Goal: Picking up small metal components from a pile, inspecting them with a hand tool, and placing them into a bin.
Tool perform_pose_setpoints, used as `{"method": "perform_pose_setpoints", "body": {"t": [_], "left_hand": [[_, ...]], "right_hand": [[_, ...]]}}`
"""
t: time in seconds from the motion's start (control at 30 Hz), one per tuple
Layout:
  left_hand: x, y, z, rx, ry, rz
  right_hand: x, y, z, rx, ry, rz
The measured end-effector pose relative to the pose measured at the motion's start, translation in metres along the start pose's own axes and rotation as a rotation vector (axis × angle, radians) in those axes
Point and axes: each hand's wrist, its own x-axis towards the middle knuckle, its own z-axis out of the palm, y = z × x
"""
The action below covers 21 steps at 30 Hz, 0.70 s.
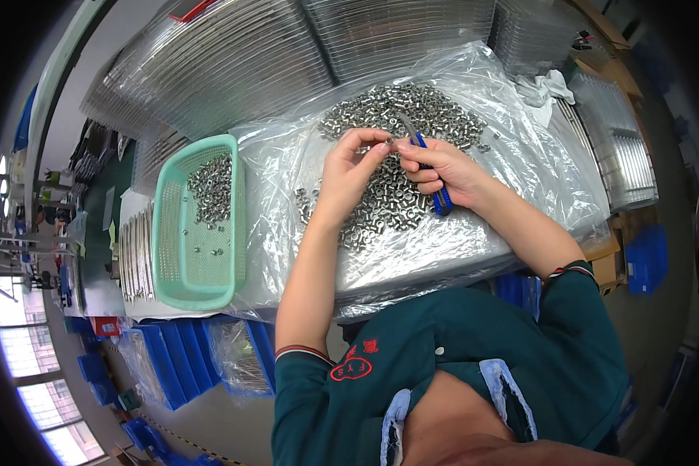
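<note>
My left hand (349, 171) is closed in a pinch, thumb against fingertips, on a small metal part (390, 143). Wrapped in the fingers of my right hand (452, 172) is a blue utility knife (441, 200), its grey blade angled up and away from me. The right thumb and index finger meet the left fingertips at the small part, so its exact shape is mostly hidden. Both hands hover over a large heap of shiny small metal parts (380, 213), which spreads out behind and below them on clear plastic sheeting (532, 175).
A pale green plastic basket (163, 233) on the left holds a smaller pile of metal parts. Stacked clear plastic trays (233, 70) line the back, with another stack (627, 155) at the right. Blue bins (179, 357) sit below the table's front edge.
</note>
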Motion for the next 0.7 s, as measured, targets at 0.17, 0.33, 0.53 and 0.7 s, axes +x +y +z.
{"method": "perform_pose_setpoints", "body": {"t": [0.17,0.33,0.53,0.7], "left_hand": [[-0.003,0.004,0.006,-0.112,-0.084,0.002],[-0.003,0.007,0.006,0.024,-0.071,0.104],[-0.007,0.014,0.018,0.352,0.051,0.274],[-0.006,-0.001,-0.006,0.054,0.224,0.135]], "right_hand": [[0.0,-0.001,-0.001,-0.009,-0.008,-0.013],[0.0,0.0,-0.001,-0.015,-0.006,-0.027],[0.001,-0.001,-0.002,-0.032,-0.001,-0.005],[0.0,-0.004,-0.001,0.123,-0.02,0.044]]}}
